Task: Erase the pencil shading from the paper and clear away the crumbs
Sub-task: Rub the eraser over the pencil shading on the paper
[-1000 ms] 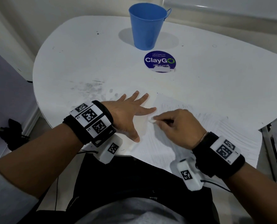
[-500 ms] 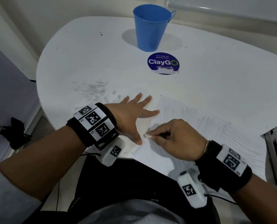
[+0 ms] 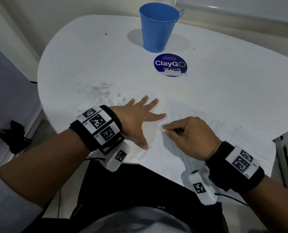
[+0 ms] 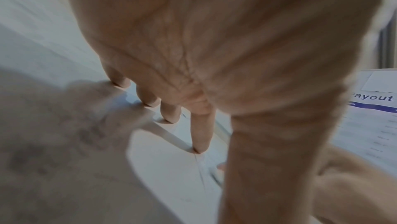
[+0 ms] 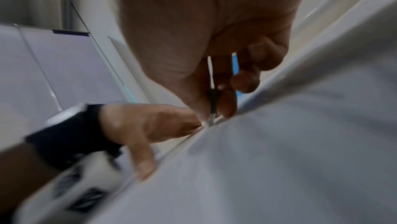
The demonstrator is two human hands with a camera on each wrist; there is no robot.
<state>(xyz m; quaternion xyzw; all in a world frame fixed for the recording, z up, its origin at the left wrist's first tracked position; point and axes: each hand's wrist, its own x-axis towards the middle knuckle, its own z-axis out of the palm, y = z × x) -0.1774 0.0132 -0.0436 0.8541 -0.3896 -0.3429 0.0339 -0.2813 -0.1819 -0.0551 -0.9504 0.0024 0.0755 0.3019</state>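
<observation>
Pinning the paper [image 3: 198, 148] at its left edge on the table [image 3: 89, 68], the left hand [image 3: 136, 120] lies flat, fingers spread, probably to stop slipping. The right hand [image 3: 188, 133] pinches a white eraser [image 3: 161, 129] on the shading.

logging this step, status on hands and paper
Left hand flat, pinning paper. Right hand pinching eraser on shading. Nothing blocking.

Left hand [image 3: 136, 121] flat, fingers spread; right hand [image 3: 188, 137] pinching.

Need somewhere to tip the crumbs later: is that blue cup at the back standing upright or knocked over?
Upright. The blue cup stands on its narrow base on the table, open rim up. Its contents cannot be seen.
</observation>
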